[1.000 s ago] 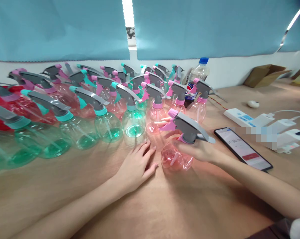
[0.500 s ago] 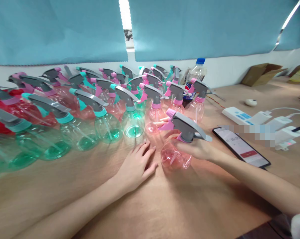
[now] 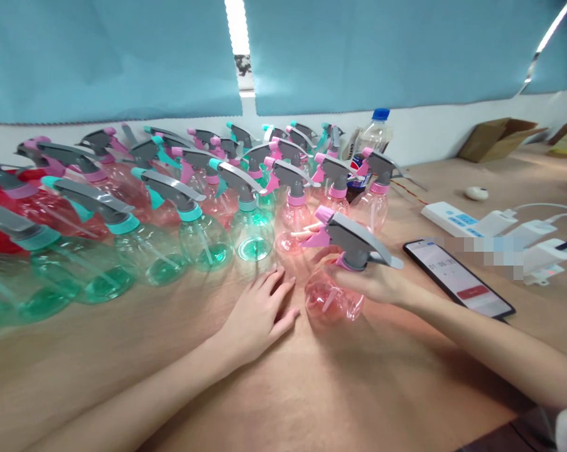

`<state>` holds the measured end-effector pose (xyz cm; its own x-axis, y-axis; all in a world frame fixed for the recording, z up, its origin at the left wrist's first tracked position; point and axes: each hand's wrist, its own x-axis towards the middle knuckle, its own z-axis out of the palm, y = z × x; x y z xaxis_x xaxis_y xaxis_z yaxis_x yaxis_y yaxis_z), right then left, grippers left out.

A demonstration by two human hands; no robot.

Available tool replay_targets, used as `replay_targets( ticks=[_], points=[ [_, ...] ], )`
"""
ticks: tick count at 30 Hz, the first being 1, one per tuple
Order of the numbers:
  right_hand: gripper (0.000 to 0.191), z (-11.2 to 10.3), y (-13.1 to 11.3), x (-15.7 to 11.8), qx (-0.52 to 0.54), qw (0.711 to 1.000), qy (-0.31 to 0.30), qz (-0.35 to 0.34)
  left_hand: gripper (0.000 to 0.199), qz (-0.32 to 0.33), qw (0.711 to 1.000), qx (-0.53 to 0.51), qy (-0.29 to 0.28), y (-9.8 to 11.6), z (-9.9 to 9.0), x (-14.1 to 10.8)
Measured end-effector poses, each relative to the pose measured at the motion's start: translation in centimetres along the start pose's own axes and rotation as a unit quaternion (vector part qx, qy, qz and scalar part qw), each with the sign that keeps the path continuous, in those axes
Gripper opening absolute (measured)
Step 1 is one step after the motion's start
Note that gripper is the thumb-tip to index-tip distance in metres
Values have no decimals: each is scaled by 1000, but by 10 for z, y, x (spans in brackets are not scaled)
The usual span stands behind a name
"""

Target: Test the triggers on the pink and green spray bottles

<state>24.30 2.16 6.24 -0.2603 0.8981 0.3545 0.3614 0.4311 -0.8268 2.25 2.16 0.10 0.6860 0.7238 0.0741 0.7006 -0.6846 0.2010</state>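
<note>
My right hand (image 3: 375, 279) is wrapped round the neck of a pink spray bottle (image 3: 330, 298) with a grey and pink trigger head. The bottle leans a little, and its lower part is see-through; whether its base touches the table I cannot tell. Flat on the wooden table (image 3: 264, 402) rests my left hand (image 3: 259, 311), fingers stretched out, holding nothing. Just beyond its fingertips stands a green spray bottle (image 3: 252, 235) with a turquoise collar. A second pink spray bottle (image 3: 295, 229) is close behind the held one.
Several more green and pink spray bottles crowd the left and back. A soda bottle with a blue cap (image 3: 380, 116) stands behind them. On the right lie a phone (image 3: 457, 276), a white power strip (image 3: 446, 216) with plugs, a white mouse-like object (image 3: 476, 193) and a cardboard box (image 3: 495, 139).
Almost nothing differs. The view has shifted very slightly; both hands and the held spray bottle keep their places.
</note>
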Motion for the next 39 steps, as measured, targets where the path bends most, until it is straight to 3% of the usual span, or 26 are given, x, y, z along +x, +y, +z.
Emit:
replay_targets(
  ticks=[11, 23, 27, 31, 35, 39],
  points=[
    [25, 2, 2, 0, 19, 1000, -18, -5, 52, -9, 1000, -2, -8, 1, -1, 0],
    [12, 0, -17, 4, -22, 999, 18, -47, 51, -3, 1000, 0, 4, 0, 1, 0],
    [17, 0, -16, 4, -34, 998, 26, -56, 51, -3, 1000, 0, 5, 0, 1, 1],
    [8, 1, -10, 4, 2, 999, 12, -52, 51, -2, 1000, 0, 2, 0, 0, 1],
    [33, 1, -1, 2, 13, 1000, -26, -6, 51, -4, 1000, 0, 3, 0, 0, 1],
    [48, 1, 0, 1, 22, 999, -27, -26, 51, -5, 1000, -1, 2, 0, 0, 1]
  ],
)
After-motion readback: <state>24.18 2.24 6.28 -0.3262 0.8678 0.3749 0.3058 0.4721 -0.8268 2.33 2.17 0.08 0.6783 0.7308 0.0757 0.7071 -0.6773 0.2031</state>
